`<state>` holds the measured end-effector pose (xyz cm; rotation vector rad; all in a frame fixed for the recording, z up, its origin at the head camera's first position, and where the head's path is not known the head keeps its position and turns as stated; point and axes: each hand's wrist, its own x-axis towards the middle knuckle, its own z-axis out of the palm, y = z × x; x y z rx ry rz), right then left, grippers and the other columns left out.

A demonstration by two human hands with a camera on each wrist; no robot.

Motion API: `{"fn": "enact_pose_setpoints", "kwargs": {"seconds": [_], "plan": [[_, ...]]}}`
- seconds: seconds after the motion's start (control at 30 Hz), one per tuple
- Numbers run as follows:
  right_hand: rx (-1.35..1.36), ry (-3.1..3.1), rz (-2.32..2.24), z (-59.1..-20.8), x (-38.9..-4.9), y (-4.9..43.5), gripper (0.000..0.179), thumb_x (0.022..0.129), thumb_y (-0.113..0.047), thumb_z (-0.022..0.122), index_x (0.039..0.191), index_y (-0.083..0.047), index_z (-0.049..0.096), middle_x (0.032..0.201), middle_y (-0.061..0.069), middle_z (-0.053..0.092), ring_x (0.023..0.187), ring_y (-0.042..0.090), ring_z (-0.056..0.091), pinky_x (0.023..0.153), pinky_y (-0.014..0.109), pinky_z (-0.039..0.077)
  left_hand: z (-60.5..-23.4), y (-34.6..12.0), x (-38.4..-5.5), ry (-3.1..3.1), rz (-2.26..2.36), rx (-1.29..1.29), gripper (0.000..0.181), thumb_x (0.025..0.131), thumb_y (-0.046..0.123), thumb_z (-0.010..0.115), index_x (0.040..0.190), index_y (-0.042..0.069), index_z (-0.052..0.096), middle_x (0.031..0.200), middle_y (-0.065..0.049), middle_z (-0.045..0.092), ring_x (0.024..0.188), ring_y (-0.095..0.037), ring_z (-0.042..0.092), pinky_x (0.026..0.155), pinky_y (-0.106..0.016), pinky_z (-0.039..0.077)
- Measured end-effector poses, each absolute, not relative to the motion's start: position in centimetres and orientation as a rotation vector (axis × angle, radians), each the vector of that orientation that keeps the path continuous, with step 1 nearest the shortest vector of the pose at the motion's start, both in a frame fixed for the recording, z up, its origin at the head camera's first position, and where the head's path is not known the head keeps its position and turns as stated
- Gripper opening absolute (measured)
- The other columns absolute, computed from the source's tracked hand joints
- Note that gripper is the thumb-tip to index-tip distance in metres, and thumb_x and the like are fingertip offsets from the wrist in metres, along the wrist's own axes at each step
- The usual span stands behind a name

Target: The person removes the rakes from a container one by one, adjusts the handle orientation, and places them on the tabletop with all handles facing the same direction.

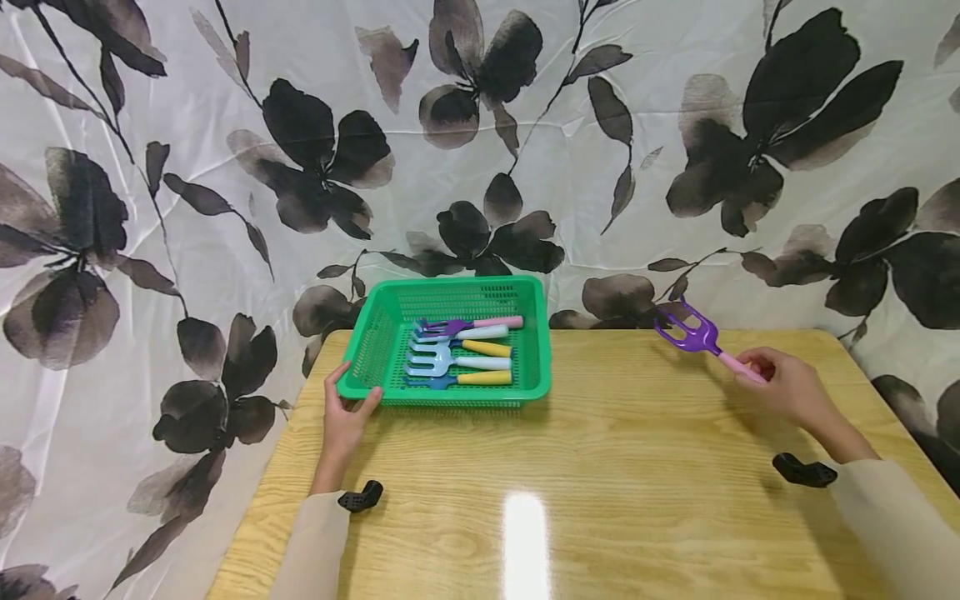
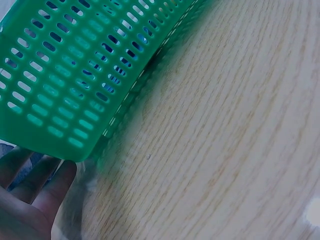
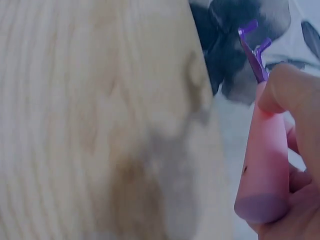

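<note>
My right hand (image 1: 787, 385) grips the pink handle of a purple hand rake (image 1: 697, 336), held up over the right side of the table with its bent tines pointing away to the upper left. In the right wrist view the thumb presses along the pink handle (image 3: 265, 155). At the left, my left hand (image 1: 347, 425) holds the near left corner of a green plastic basket (image 1: 450, 402), thumb at the front rim and fingers at the left side. Several more hand rakes lie in the basket, including a light blue one (image 1: 435, 360) and a purple one with a pink handle (image 1: 450, 327).
The basket stands at the far left of a wooden table (image 1: 637, 500). A white cloth with dark flowers (image 1: 585, 167) hangs close behind the table's back edge. Both wrists carry small black devices (image 1: 804, 471).
</note>
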<state>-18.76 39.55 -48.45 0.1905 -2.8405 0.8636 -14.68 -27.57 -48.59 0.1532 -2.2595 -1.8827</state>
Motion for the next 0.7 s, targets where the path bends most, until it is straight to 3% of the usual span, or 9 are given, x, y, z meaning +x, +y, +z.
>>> {"fn": "enact_pose_setpoints", "kwargs": {"seconds": [0.17,0.4,0.6,0.7], "plan": [[0.033,-2.893,0.875,-49.5,-18.0,41.7,0.035,0.094,-0.022,0.075,0.112,0.007,0.065,0.084,0.011,0.062,0.071,0.015,0.050,0.058,0.028,0.039,-49.1,-27.8,-14.8,-2.259,-1.885,0.151,0.078,0.098,0.014,0.072,0.160,0.015,0.024,0.153,-0.021,0.039,0.134,-0.035,0.047,0.102,-0.031,0.041],[-0.179,-2.943,0.856,-50.9,-17.8,43.7,0.049,0.097,-0.031,0.069,0.117,0.013,0.062,0.089,0.022,0.065,0.075,0.028,0.056,0.059,0.032,0.040,-48.5,-27.7,-14.6,-2.255,-1.891,0.144,0.078,0.097,0.013,0.071,0.160,0.011,0.024,0.155,-0.024,0.036,0.136,-0.041,0.045,0.108,-0.045,0.038],[-0.359,-2.941,0.880,-51.5,-17.6,43.8,0.059,0.101,-0.044,0.060,0.117,0.013,0.064,0.096,0.027,0.066,0.082,0.035,0.058,0.062,0.035,0.040,-48.5,-27.7,-14.7,-2.241,-1.897,0.116,0.078,0.097,0.010,0.071,0.160,0.010,0.025,0.156,-0.025,0.035,0.137,-0.043,0.044,0.102,-0.029,0.042],[-0.420,-2.947,0.912,-51.6,-17.6,43.7,0.060,0.102,-0.043,0.059,0.117,0.015,0.062,0.100,0.031,0.065,0.086,0.040,0.058,0.064,0.038,0.041,-48.6,-27.6,-14.7,-2.232,-1.897,0.111,0.077,0.097,0.010,0.071,0.159,0.010,0.025,0.155,-0.025,0.036,0.137,-0.043,0.044,0.103,-0.030,0.041]]}}
